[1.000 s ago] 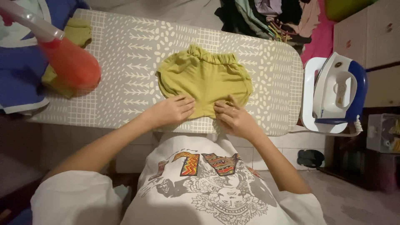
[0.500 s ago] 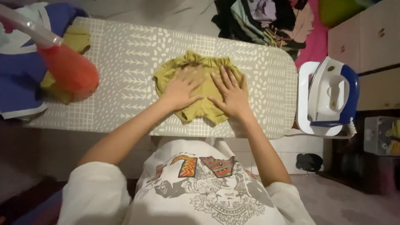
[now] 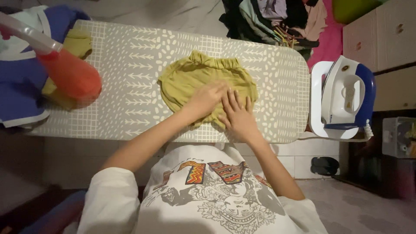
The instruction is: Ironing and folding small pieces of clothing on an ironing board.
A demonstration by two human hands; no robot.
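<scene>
Two hands, left hand (image 3: 206, 100) and right hand (image 3: 237, 117), lie spread flat, side by side, on the yellow shorts (image 3: 190, 78), white-and-blue iron (image 3: 346, 97) well off to their right

Over 1 s, both hands moved from the near hem of the yellow shorts (image 3: 203, 80) up onto the fabric. The left hand (image 3: 207, 99) and right hand (image 3: 237, 116) now lie flat, side by side, on the lower middle. The near edge is folded under them; the garment looks shorter.
</scene>
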